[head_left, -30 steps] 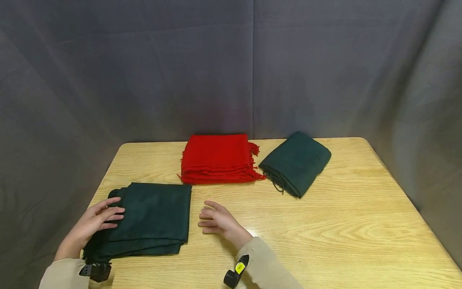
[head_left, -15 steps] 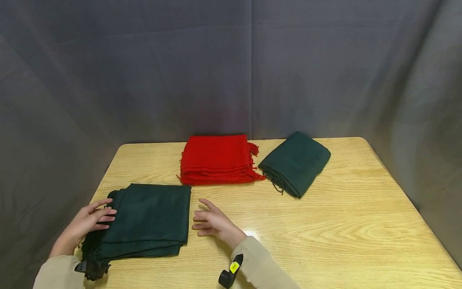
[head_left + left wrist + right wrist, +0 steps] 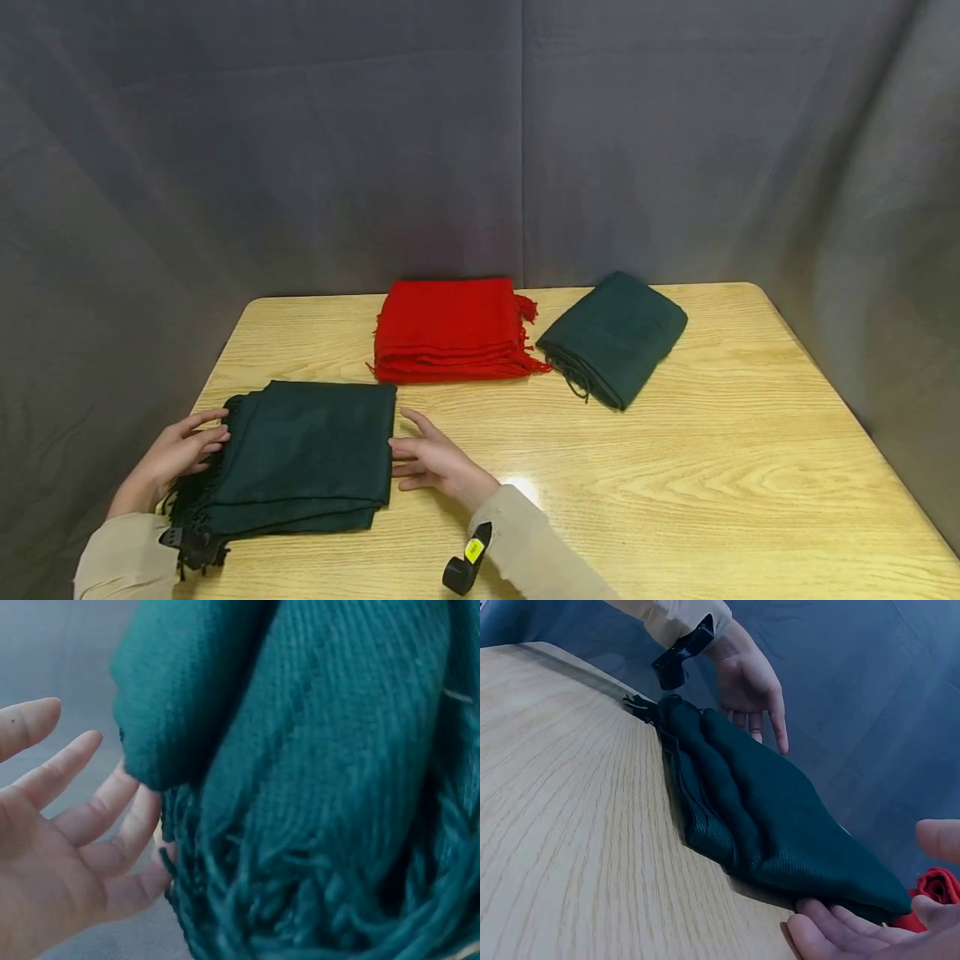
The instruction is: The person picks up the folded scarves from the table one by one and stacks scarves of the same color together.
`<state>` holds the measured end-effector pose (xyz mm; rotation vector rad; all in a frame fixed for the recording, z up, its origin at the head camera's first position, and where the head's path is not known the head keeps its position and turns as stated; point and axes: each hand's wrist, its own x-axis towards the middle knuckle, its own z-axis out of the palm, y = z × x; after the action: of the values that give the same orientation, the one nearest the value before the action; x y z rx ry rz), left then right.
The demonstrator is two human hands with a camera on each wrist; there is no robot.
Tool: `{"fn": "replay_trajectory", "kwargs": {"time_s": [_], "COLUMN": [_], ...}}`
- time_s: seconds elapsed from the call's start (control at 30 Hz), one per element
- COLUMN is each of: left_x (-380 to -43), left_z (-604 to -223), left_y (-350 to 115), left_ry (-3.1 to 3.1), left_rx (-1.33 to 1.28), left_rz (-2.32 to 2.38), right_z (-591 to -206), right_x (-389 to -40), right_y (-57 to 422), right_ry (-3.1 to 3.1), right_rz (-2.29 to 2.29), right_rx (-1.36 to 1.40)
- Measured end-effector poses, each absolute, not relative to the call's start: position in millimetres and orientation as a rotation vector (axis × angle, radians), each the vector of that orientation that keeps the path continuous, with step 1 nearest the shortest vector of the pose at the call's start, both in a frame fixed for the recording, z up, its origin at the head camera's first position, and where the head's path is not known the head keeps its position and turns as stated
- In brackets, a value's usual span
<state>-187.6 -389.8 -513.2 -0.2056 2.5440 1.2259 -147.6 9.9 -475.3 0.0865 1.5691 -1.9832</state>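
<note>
A dark green folded scarf [image 3: 307, 450] lies at the front left of the table, its fringe [image 3: 300, 907] along the left side. My left hand [image 3: 180, 454] is at that fringed side, fingers spread and relaxed, fingertips right at the fringe in the left wrist view. On the opposite side, my right hand [image 3: 435, 462] has its fingertips at the folded right edge. From the right wrist view, the fingers [image 3: 825, 930] of this hand reach low against the scarf's underside edge, thumb held apart. Several folded layers show along the scarf's near side.
A red folded scarf [image 3: 450, 329] with fringe on its right lies at the back middle of the table [image 3: 712, 467]. To its right, a second dark green scarf [image 3: 618, 337] lies folded at an angle. Grey curtains [image 3: 375, 150] stand behind and at both sides.
My left hand has slid left from over the scarf to its fringed side. My right hand has moved left up to the scarf's right edge. The scarf stays about where it was.
</note>
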Motion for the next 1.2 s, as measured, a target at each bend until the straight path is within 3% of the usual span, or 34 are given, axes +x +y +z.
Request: {"fn": "replay_trajectory", "kwargs": {"time_s": [0.13,0.47,1.2], "left_x": [-186,-161,-168], "left_z": [-509,-447,-453], "left_y": [-388,-351,-351], "left_ry": [2.526,2.4,2.173], "left_rx": [-0.244,-0.153,-0.052], "left_rz": [1.213,1.294,1.502], "right_z": [-474,-474,-471], "right_x": [-148,-151,-160], "right_y": [7,5,-7], "right_ry": [1.576,1.588,1.555], "right_rz": [-1.966,-1.914,-1.934], "right_rx": [0.077,-0.039,0.022]}}
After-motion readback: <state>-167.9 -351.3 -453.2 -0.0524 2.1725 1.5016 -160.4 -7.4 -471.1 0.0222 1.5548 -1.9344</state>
